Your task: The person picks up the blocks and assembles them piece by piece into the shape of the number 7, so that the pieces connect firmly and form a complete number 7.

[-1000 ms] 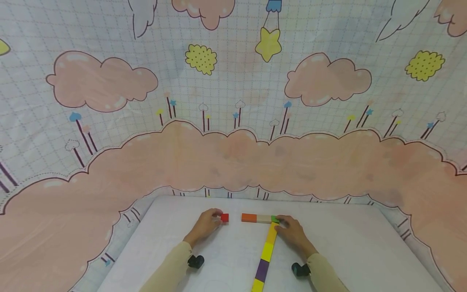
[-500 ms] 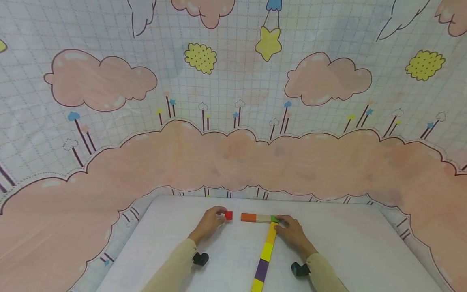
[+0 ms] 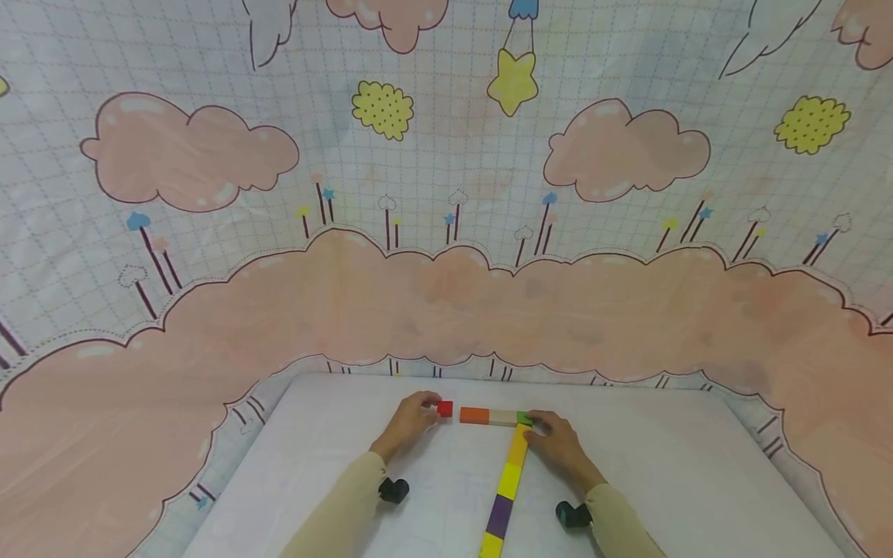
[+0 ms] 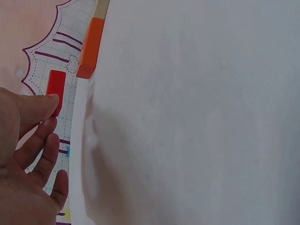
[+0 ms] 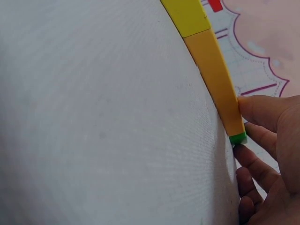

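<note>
Between thumb and fingertips my left hand (image 3: 412,422) pinches a small red block (image 3: 445,409), just left of a row of blocks and apart from it. That row runs from an orange block (image 3: 474,416) through a plain wood-coloured block (image 3: 502,418) to a green block (image 3: 522,418). From the green end a second line comes toward me, beginning with an amber block (image 3: 518,446). My right hand (image 3: 556,443) is at this corner. In the right wrist view its thumb touches the amber block (image 5: 213,77) and its fingers hold the green block (image 5: 237,138), which is mostly hidden.
Further down the second line are a yellow block (image 3: 510,481), a purple block (image 3: 498,517) and another yellow block (image 3: 491,546), cut off by the frame. The white table (image 3: 670,473) meets a cloud-patterned backdrop (image 3: 446,310) behind. A dark device (image 3: 394,490) sits on each wrist.
My left hand has carried the red block rightward and slightly away from me, narrowing the gap to the orange block. My right hand has stayed at the corner.
</note>
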Tool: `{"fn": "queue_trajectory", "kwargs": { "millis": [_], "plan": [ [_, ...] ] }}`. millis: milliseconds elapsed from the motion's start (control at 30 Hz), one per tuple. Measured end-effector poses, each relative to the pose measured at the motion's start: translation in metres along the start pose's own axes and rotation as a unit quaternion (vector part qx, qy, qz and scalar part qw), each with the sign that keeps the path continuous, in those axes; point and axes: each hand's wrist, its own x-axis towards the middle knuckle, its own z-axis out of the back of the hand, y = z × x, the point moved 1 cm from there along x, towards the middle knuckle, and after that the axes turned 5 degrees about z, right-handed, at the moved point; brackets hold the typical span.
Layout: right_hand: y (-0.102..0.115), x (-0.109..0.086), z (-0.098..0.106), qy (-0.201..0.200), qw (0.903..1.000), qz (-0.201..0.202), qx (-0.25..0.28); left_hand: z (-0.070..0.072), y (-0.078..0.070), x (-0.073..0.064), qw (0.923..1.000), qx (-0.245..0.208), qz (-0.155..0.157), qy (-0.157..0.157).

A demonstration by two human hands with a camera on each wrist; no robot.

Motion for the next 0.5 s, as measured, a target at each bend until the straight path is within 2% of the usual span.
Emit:
{"fn": "queue_trajectory", "kwargs": {
  "millis": [133,267,500],
  "plan": [
    [-0.0004,0.0010,0.0000,-0.001,1.0000,0.003,-0.002,-0.0026,-0.0020,0.0025,1.0000,0.001,-0.008,-0.003],
    [-0.0010,0.0015,-0.0004,-0.003,0.9999,0.008,-0.006,-0.0058,-0.0014,0.0035,1.0000,-0.002,0.001,-0.008],
    [-0.0012,0.0011,-0.0009,-0.005,0.9999,0.009,-0.009,-0.0104,-0.0001,0.0058,0.9999,-0.001,-0.006,-0.013]
  ]
}}
